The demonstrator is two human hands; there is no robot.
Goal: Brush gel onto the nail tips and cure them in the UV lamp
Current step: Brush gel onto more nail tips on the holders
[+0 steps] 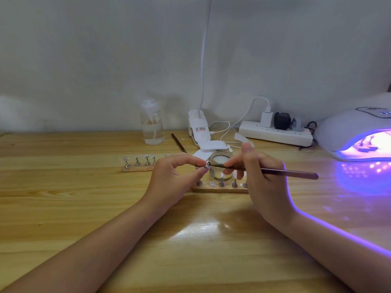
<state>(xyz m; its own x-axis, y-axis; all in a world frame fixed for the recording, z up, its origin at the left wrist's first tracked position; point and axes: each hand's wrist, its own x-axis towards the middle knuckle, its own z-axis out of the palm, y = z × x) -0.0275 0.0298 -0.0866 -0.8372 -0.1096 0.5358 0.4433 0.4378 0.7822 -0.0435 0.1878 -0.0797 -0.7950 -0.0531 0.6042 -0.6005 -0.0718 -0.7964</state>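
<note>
On wooden table (84,208), lit UV lamp (347,127).

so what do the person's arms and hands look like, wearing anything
Both forearms are bare to the frame edge, no sleeves showing. No rings, watch, bracelet or gloves on the left hand or right hand. Violet light from the lamp rims the right forearm.

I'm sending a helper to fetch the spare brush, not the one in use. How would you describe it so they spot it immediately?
Start at the clear pump bottle at the back of the wooden table. Just right of it, before the white clip lamp base, a thin dark brush lies flat on the wood. Unlike the brush in the right hand, nobody touches it.
</note>
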